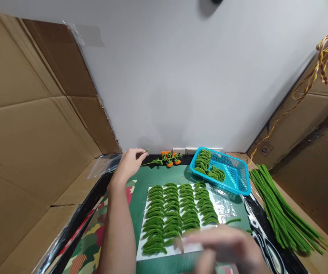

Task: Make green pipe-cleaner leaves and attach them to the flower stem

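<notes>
My left hand [132, 161] is reaching to the far edge of the green mat. Its thumb and finger are pinched on a small green pipe-cleaner piece [147, 150], of which only the tip shows. Beside it lies a stem with orange flowers [169, 158]. My right hand [226, 243], smeared by motion, hovers over the near right corner of a white sheet [141, 255]; whether it holds anything is unclear. Rows of curved green pipe-cleaner pieces [172, 213] cover the sheet. One loose green piece [233, 220] lies to the right of them.
A blue basket [242, 179] with more curved green pieces [203, 160] stands at the back right. Farther right are long green pipe cleaners [281, 213] and scissors [266, 247]. Cardboard walls [38, 125] rise on both sides, and twisted yellow-brown wire [322, 57] hangs at right.
</notes>
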